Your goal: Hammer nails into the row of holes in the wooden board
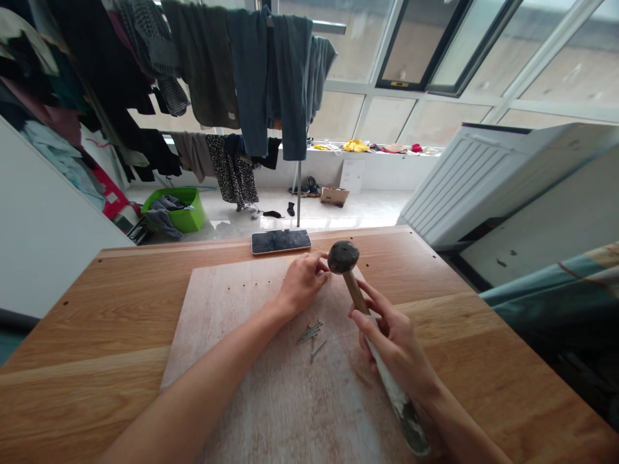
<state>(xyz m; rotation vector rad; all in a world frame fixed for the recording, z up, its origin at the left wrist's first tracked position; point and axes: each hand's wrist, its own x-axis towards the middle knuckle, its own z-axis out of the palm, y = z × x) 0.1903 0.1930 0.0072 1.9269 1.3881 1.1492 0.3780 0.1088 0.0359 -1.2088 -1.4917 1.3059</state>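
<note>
On the wooden table [87,322] lies a pale board [329,412] with small nails [309,332]. Above the board, the right hand's [394,341] fingers wrap around the hammer [355,293]; it is stiff, head-heavy, and best held low on the handle. The left hand [304,282] has loosely curved fingers, holding nothing, just beside the hammer's head.

A smartphone [281,241] lies face up at the far edge of my wooden counter [87,322]. Beyond, dark clothes [251,71] hang in rows before tall windows [546,58]. A green laundry basket [176,211] sits far left on the pale floor [232,225]; sandals [305,187] rest beside a cardboard box [334,196]. To the right stands a white slatted panel [488,174], with teal fabric [556,290] near it.
</note>
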